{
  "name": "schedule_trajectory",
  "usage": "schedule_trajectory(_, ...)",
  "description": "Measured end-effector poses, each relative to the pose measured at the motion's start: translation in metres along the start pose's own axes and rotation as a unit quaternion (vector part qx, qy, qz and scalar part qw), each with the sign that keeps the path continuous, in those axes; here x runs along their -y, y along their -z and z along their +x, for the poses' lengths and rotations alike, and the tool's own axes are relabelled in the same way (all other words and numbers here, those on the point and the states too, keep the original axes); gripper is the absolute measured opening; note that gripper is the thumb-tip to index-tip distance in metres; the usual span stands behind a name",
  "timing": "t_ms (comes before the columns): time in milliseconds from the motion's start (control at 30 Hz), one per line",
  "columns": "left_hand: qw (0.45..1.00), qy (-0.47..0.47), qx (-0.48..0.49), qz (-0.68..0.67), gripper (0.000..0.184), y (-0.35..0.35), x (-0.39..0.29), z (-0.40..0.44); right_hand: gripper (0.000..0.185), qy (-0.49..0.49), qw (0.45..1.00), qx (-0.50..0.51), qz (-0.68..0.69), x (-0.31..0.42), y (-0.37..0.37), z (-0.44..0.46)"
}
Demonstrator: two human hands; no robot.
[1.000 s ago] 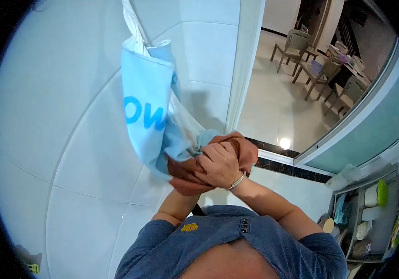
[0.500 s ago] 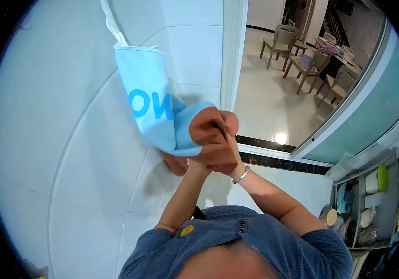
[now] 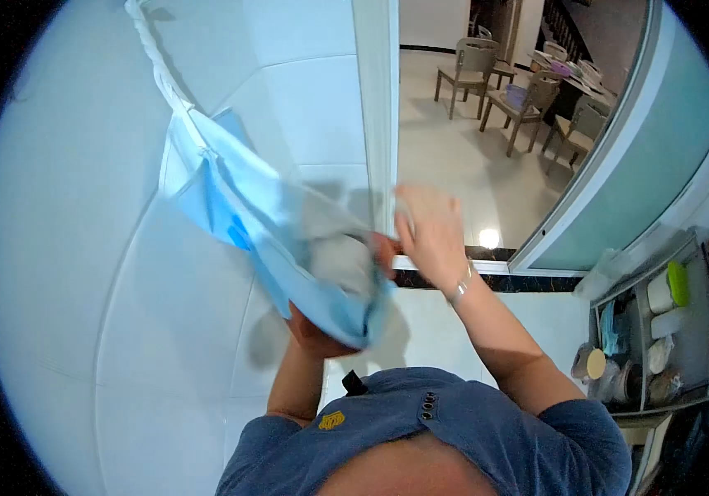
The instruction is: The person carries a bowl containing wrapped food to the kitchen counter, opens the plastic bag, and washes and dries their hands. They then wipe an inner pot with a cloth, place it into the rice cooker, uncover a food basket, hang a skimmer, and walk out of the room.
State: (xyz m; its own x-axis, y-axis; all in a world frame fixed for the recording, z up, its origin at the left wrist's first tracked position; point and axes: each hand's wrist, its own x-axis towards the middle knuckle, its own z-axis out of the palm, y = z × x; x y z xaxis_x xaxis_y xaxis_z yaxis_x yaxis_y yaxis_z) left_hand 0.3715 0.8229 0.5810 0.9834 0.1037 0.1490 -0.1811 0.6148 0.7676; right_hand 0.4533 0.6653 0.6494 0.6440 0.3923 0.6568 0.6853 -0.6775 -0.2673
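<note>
A light-blue cloth (image 3: 270, 263), apron-like with darker blue print, hangs by a twisted white strap (image 3: 154, 54) along the white tiled wall. Its lower part spreads toward me in a trough, showing a pale grey inner side (image 3: 342, 263); some brown cloth shows at its far edge. My left hand (image 3: 311, 331) is under the lower end, largely covered by the cloth, and its fingers are hidden. Blurred by motion, my right hand (image 3: 433, 231) is raised just right of the cloth. Its thumb and bent fingers look apart, with nothing visible between them. A silver bracelet (image 3: 462, 281) circles that wrist.
A sliding glass door (image 3: 660, 165) stands partly open at the right, above a dark sill (image 3: 491, 281). Beyond it are several chairs (image 3: 468, 70) and a table with things on it. A shelf unit (image 3: 644, 364) with containers stands at the lower right.
The cloth has turned and spread from a brown bunch around both hands into a trough with its grey side showing. My right hand has come out of it and up to the right.
</note>
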Motion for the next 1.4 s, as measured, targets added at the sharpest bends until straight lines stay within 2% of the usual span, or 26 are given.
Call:
schedule_trajectory(67, 0.988, -0.022, 0.046, 0.146, 0.037, -0.025, 0.030, 0.004, 0.026, 0.022, 0.975, -0.215, -0.041, -0.005, -0.026, 0.031)
schedule_trajectory(100, 0.971, -0.049, 0.065, 0.225, 0.036, -0.037, 0.045, 0.005, 0.026, 0.022, 0.976, -0.214, -0.041, 0.005, -0.036, 0.035)
schedule_trajectory(167, 0.964, -0.048, 0.068, 0.253, 0.036, -0.044, 0.059, 0.009, 0.028, 0.137, 0.965, -0.223, -0.005, 0.024, -0.051, 0.042)
schedule_trajectory(200, 0.967, -0.036, 0.066, 0.244, 0.035, -0.043, 0.060, 0.007, 0.028, 0.140, 0.965, -0.223, -0.004, 0.028, -0.051, 0.045)
schedule_trajectory(267, 0.984, 0.013, 0.051, 0.168, 0.035, -0.030, 0.052, -0.002, 0.018, 0.134, 0.946, -0.193, 0.222, 0.035, -0.046, 0.049)
schedule_trajectory(300, 0.992, 0.035, 0.039, 0.117, 0.034, -0.024, 0.048, -0.005, 0.015, -0.009, 0.890, -0.124, 0.439, 0.049, -0.040, 0.042)
schedule_trajectory(333, 0.995, 0.045, 0.024, 0.086, 0.034, -0.018, 0.045, -0.007, 0.012, -0.155, 0.766, -0.044, 0.622, 0.065, -0.032, 0.035)
schedule_trajectory(367, 0.997, 0.053, 0.010, 0.053, 0.034, -0.016, 0.043, -0.006, 0.017, -0.200, 0.575, 0.023, 0.793, 0.068, -0.022, 0.033)
schedule_trajectory(400, 0.998, 0.053, -0.003, 0.026, 0.033, -0.013, 0.042, -0.006, 0.017, -0.203, 0.573, 0.025, 0.793, 0.066, -0.019, 0.030)
schedule_trajectory(467, 0.998, 0.051, -0.025, -0.011, 0.033, -0.008, 0.042, -0.003, 0.027, -0.232, 0.276, 0.100, 0.927, 0.063, -0.016, 0.021)
schedule_trajectory(500, 0.998, 0.054, -0.029, -0.030, 0.032, -0.006, 0.039, -0.005, 0.038, -0.229, 0.324, 0.142, 0.907, 0.064, -0.013, 0.015)
schedule_trajectory(533, 0.997, 0.053, -0.032, -0.041, 0.032, -0.006, 0.036, -0.004, 0.038, -0.229, 0.325, 0.142, 0.906, 0.061, -0.011, 0.007)
schedule_trajectory(600, 0.996, 0.050, -0.034, -0.064, 0.031, -0.001, 0.030, -0.008, 0.044, -0.178, 0.422, 0.264, 0.849, 0.050, -0.013, -0.009)
schedule_trajectory(667, 0.995, 0.046, -0.038, -0.075, 0.031, 0.004, 0.027, -0.009, 0.040, -0.162, 0.419, 0.298, 0.842, 0.030, -0.016, -0.021)
schedule_trajectory(733, 0.995, 0.039, -0.042, -0.078, 0.030, 0.003, 0.025, -0.005, 0.031, -0.142, 0.541, 0.351, 0.751, 0.009, -0.018, -0.030)
schedule_trajectory(767, 0.995, 0.035, -0.042, -0.079, 0.030, 0.004, 0.026, -0.003, 0.031, -0.142, 0.542, 0.349, 0.751, 0.003, -0.015, -0.032)
schedule_trajectory(833, 0.996, 0.026, -0.044, -0.073, 0.029, 0.004, 0.024, 0.005, 0.023, -0.191, 0.755, 0.240, 0.580, -0.002, -0.011, -0.037)
schedule_trajectory(867, 0.997, 0.022, -0.041, -0.069, 0.029, 0.006, 0.024, 0.004, 0.029, -0.194, 0.814, 0.162, 0.523, -0.012, -0.015, -0.040)
schedule_trajectory(933, 0.998, 0.021, -0.036, -0.053, 0.028, 0.004, 0.023, 0.007, 0.044, -0.242, 0.746, 0.143, 0.604, 0.005, 0.017, -0.029)
schedule_trajectory(967, 0.998, 0.026, -0.037, -0.033, 0.028, 0.001, 0.030, 0.005, 0.050, -0.182, 0.782, 0.203, 0.561, 0.000, -0.010, -0.039)
schedule_trajectory(1033, 0.998, 0.036, -0.045, 0.006, 0.027, 0.000, 0.047, -0.002, 0.048, -0.137, 0.854, 0.141, 0.481, 0.023, -0.067, -0.067)
schedule_trajectory(1100, 0.998, 0.038, -0.055, 0.012, 0.027, 0.004, 0.051, 0.002, 0.043, -0.150, 0.887, 0.004, 0.436, 0.046, -0.081, -0.066)
schedule_trajectory(1167, 0.997, 0.040, -0.069, 0.016, 0.026, 0.009, 0.052, 0.007, 0.035, -0.220, 0.786, -0.001, 0.577, 0.051, -0.078, -0.065)
schedule_trajectory(1267, 0.995, 0.047, -0.082, 0.028, 0.025, 0.015, 0.054, 0.018, 0.035, -0.340, 0.787, -0.006, 0.515, 0.049, -0.086, -0.072)
schedule_trajectory(1333, 0.994, 0.056, -0.088, 0.037, 0.025, 0.022, 0.060, 0.018, 0.036, -0.373, 0.792, -0.015, 0.483, 0.050, -0.090, -0.083)
schedule_trajectory(1400, 0.993, 0.062, -0.093, 0.048, 0.024, 0.027, 0.065, 0.021, 0.037, -0.386, 0.752, -0.036, 0.533, 0.049, -0.101, -0.096)
